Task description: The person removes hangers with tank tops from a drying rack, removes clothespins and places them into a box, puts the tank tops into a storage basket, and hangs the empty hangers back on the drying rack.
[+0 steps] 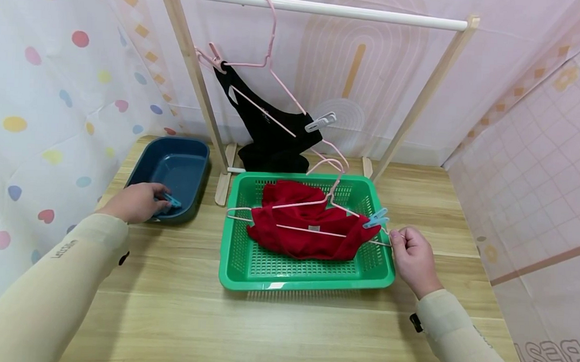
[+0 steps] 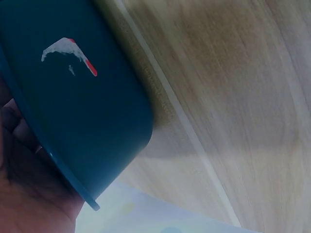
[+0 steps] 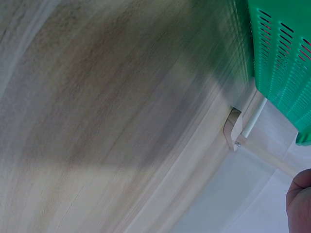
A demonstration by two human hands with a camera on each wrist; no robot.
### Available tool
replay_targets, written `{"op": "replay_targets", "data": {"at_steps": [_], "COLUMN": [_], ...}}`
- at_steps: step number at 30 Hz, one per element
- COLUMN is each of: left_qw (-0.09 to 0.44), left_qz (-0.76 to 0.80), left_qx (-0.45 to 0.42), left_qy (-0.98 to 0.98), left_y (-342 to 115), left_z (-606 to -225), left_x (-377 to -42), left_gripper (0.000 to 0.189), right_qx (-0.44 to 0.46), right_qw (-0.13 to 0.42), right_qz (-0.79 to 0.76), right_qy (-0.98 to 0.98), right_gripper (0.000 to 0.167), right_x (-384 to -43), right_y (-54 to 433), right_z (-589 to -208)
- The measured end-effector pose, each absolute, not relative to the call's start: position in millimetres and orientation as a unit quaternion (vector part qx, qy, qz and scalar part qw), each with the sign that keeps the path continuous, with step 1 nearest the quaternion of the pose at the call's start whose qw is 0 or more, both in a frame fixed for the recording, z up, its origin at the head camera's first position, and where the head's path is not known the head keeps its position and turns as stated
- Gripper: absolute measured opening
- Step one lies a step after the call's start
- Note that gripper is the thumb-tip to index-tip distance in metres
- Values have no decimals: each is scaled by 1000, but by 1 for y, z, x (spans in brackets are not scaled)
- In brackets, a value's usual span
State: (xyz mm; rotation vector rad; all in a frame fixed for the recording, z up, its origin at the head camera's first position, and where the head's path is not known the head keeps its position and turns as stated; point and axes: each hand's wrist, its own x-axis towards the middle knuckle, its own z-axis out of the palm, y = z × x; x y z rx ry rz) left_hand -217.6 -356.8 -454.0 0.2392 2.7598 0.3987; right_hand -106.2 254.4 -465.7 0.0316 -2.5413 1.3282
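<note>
Over the near end of a dark blue basin [image 1: 174, 165], my left hand [image 1: 138, 202] pinches a light blue clothespin [image 1: 172, 200]. In the left wrist view the basin's outer wall [image 2: 97, 111] hides most of that hand. My right hand [image 1: 415, 259] grips the right end of a pink hanger [image 1: 298, 204] between thumb and fingers. On this hanger is a red strappy garment [image 1: 306, 246], lying over the green basket [image 1: 305, 285]. Another blue clothespin [image 1: 377, 218] sits on the garment's right strap. The hanger's left end sticks out past the red fabric.
Behind the basket stands a wooden rack with a white rod [image 1: 317, 6]. A black garment [image 1: 273, 126] hangs there on a pink hanger [image 1: 269, 39], with a pink clothespin [image 1: 215, 56] at its left strap and a grey clothespin [image 1: 322, 122] at its right.
</note>
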Motion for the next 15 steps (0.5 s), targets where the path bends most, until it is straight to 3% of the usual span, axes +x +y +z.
{"op": "replay_targets", "data": {"at_steps": [15], "left_qw": [172], "left_qz": [130], "left_qx": [96], "left_qy": [972], "left_y": [-353], "left_z": [-459], "left_x": [-216], "left_gripper": [40], "right_qx": [8], "right_qw": [137], "right_qz": [460], "right_qy": [-877], "right_gripper": [31], "right_x": [-107], "right_y": [255], "right_z": [-467]}}
